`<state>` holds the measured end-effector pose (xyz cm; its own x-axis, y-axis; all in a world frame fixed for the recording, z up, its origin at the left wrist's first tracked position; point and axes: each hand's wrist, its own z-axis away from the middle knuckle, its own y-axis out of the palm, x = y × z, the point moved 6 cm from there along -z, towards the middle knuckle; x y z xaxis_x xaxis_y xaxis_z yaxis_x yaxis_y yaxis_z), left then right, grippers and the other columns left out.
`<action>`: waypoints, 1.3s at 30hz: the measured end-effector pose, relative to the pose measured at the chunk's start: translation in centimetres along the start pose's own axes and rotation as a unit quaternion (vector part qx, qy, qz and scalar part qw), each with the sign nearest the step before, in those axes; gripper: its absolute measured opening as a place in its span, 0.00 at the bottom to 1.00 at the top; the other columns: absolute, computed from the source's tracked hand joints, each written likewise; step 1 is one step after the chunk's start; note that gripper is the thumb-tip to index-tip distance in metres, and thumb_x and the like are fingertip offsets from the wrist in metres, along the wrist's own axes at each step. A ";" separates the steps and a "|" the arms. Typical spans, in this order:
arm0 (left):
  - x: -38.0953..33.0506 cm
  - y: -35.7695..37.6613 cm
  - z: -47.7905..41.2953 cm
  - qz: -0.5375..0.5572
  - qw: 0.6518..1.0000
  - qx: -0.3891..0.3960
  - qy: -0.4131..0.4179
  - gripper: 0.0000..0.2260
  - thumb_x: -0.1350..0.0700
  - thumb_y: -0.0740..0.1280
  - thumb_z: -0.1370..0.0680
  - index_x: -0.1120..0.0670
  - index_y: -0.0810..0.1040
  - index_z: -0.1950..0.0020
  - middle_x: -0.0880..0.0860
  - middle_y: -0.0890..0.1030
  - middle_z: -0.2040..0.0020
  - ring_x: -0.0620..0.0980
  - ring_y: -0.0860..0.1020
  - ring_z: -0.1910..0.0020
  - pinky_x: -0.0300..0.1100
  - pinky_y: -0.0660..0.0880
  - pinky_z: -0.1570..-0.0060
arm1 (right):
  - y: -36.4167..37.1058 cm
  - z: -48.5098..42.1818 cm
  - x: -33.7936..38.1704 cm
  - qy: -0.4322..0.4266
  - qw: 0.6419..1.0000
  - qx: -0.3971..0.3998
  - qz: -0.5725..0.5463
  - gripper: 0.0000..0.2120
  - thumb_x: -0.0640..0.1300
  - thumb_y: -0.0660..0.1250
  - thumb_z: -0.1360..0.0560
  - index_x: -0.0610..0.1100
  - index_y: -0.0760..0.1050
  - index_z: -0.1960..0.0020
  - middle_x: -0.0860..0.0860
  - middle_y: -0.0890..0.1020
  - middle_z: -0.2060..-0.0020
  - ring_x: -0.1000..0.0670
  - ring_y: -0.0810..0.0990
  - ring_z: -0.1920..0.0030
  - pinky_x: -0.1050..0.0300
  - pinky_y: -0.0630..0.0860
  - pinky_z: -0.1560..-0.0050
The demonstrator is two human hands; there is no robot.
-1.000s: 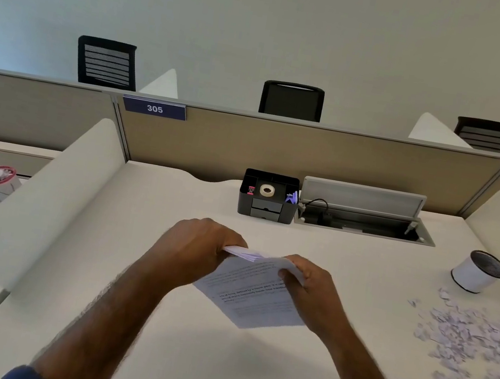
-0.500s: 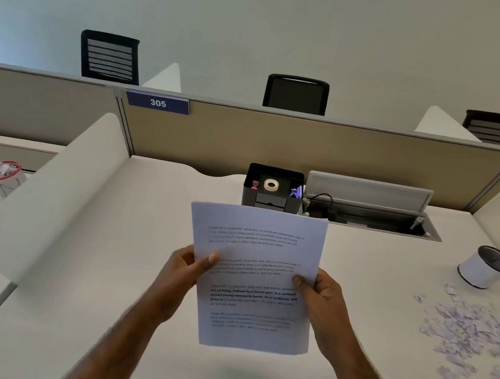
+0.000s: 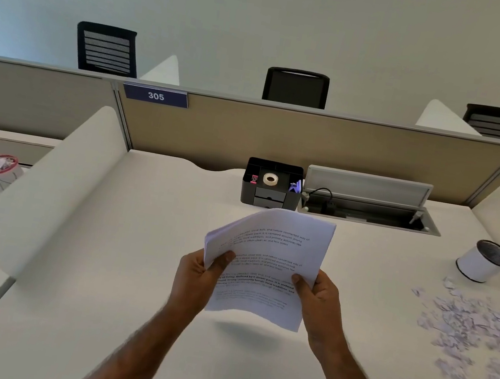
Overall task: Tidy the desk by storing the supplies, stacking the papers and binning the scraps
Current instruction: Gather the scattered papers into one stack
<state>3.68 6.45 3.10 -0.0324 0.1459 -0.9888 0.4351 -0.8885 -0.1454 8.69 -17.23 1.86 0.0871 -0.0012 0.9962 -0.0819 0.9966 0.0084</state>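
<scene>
Stack of papers [image 3: 267, 257]: held clear of the desk [image 3: 96, 279], directly in front of the black organiser [image 3: 271, 192], with its top edge just short of the organiser's base and its shadow on the desktop beneath. Left hand [image 3: 195, 279] pinches the left edge, thumb on the printed face and fingers behind; right hand [image 3: 319, 302] pinches the right edge the same way. Change noted: half a second ago the sheets stood flat and square to the camera, their top edge overlapping the organiser; now the upper left corner bows away and the sheaf is skewed, its layered edges showing (sheet count not legible). The organiser holds a tape roll [image 3: 270, 179] in its top tray, position unchanged. Right of the organiser and touching it, an open cable tray [image 3: 367, 208]. Further right, a white bin [image 3: 483, 261] stands upright, with paper scraps [image 3: 475, 326] scattered in front of it, as before. Far left of the organiser, on the neighbouring desk, a red-rimmed cup [image 3: 0, 167].
</scene>
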 end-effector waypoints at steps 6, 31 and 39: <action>2.1 0.4 0.5 0.041 0.997 0.048 -0.042 0.04 0.53 0.75 0.22 0.51 0.87 0.49 0.49 0.89 0.54 0.48 0.86 0.55 0.41 0.82 0.58 | 0.1 0.3 -0.4 -0.007 0.999 -0.007 0.039 0.18 0.33 0.66 0.22 0.55 0.76 0.43 0.56 0.84 0.51 0.55 0.83 0.50 0.63 0.80 0.56; 6.1 1.9 1.6 0.067 0.990 0.094 -0.083 0.16 0.48 0.73 0.25 0.46 0.84 0.38 0.49 0.87 0.44 0.52 0.85 0.45 0.53 0.83 0.46 | 0.7 0.5 -3.1 0.002 0.995 -0.007 0.096 0.19 0.32 0.59 0.26 0.49 0.77 0.43 0.55 0.84 0.52 0.59 0.82 0.51 0.67 0.78 0.57; 7.6 0.5 1.5 0.008 0.990 0.047 -0.136 0.09 0.49 0.71 0.20 0.51 0.87 0.45 0.49 0.89 0.51 0.52 0.87 0.52 0.47 0.85 0.53 | 1.4 0.1 -5.2 0.029 0.989 0.018 0.143 0.19 0.30 0.58 0.23 0.48 0.77 0.41 0.54 0.83 0.49 0.58 0.81 0.48 0.70 0.75 0.55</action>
<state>2.29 6.42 -4.56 -0.2718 0.0200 -0.9622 0.3520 -0.9284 -0.1188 8.00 -15.82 -3.35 0.1129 0.2853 0.9518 -0.1458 0.9523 -0.2682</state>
